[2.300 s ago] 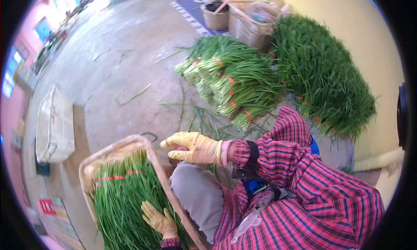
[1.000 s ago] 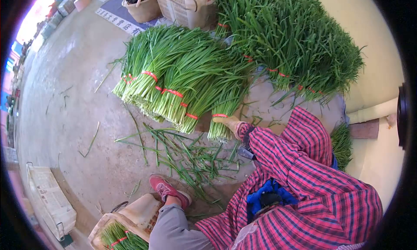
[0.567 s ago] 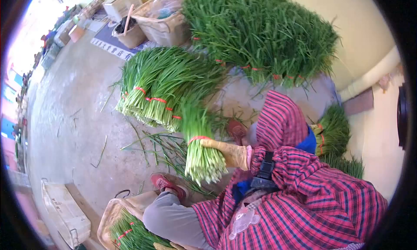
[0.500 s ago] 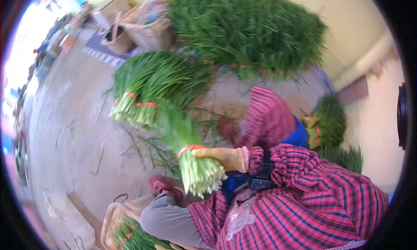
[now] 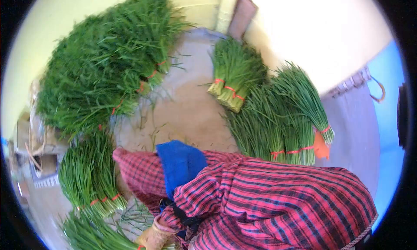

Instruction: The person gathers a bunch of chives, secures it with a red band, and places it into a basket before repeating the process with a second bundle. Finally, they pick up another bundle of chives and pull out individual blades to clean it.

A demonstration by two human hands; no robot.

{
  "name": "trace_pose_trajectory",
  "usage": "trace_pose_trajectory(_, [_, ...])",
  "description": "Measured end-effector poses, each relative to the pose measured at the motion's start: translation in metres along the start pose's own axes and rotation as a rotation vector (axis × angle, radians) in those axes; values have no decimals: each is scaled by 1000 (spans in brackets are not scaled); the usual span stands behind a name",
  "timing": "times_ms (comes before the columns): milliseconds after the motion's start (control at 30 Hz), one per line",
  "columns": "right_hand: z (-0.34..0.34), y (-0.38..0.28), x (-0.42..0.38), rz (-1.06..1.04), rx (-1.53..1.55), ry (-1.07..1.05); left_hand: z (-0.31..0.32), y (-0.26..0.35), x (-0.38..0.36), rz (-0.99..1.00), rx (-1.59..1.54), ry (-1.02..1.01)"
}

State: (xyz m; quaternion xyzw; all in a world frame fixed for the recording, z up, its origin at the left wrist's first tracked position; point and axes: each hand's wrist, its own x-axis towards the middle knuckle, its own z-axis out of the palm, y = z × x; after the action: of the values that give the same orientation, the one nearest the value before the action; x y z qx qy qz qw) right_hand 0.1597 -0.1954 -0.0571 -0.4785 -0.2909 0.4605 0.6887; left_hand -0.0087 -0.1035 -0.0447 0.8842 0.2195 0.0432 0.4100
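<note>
My right hand (image 5: 153,238), in a tan glove, is low in the view, at the end of a red checked sleeve. It is closed on a bunch of garlic chives (image 5: 93,233), beside its red band. The leaves point left; the stem ends are mostly cut off by the lower edge. Just above lie tied bunches of garlic chives (image 5: 89,174) on the floor, red bands round their stems. My left hand is out of view.
A large heap of banded green bunches (image 5: 104,59) lies by the wall at upper left. More chive bunches (image 5: 269,120) lie on the right, two shorter bunches (image 5: 236,74) behind them. My checked knee with a blue patch (image 5: 180,165) is in the middle. Loose leaves litter the floor (image 5: 186,102).
The view has swung to the right, showing more bunches there. My right hand still holds the chive bunch, now at the lower edge. My left hand, partly seen before, has gone out of view.
</note>
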Motion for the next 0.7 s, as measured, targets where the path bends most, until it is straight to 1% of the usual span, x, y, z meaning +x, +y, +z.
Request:
trace_pose_trajectory(67, [-11, -3, -12, -8, -21, 33, 26, 22, 24, -26, -105, -133])
trace_pose_trajectory(133, [-23, -5, -22, -5, -44, 65, 42, 39, 43, -95, -229, -221])
trace_pose_trajectory(233, [-28, -15, -32, -13, -62, 92, 53, 53, 61, -197, -431, -276])
trace_pose_trajectory(400, [-45, -18, -37, 20, -108, 112, 50, 60, 89, -316, -738, -240])
trace_pose_trajectory(433, [-43, -8, -29, 50, -126, 105, 44, 59, 95, -327, -800, -232])
trace_pose_trajectory(533, [-37, -13, -11, 107, -159, 86, 11, 49, 105, -335, -1029, -166])
trace_pose_trajectory(567, [-32, -16, -3, 116, -135, 80, -2, 42, 104, -331, -1123, -158])
trace_pose_trajectory(600, [-31, -32, -6, 110, -31, 28, -15, 34, 102, -321, -1220, -153])
trace_pose_trajectory(633, [-26, -31, 2, -22, -11, 114, -28, 23, 98, -315, -1302, -138])
trace_pose_trajectory(667, [-13, -22, 15, -149, -61, 268, -42, 13, 90, -300, -1335, -107])
trace_pose_trajectory(700, [-3, -36, 15, -298, 62, 215, -41, 2, 89, -238, -1103, 101])
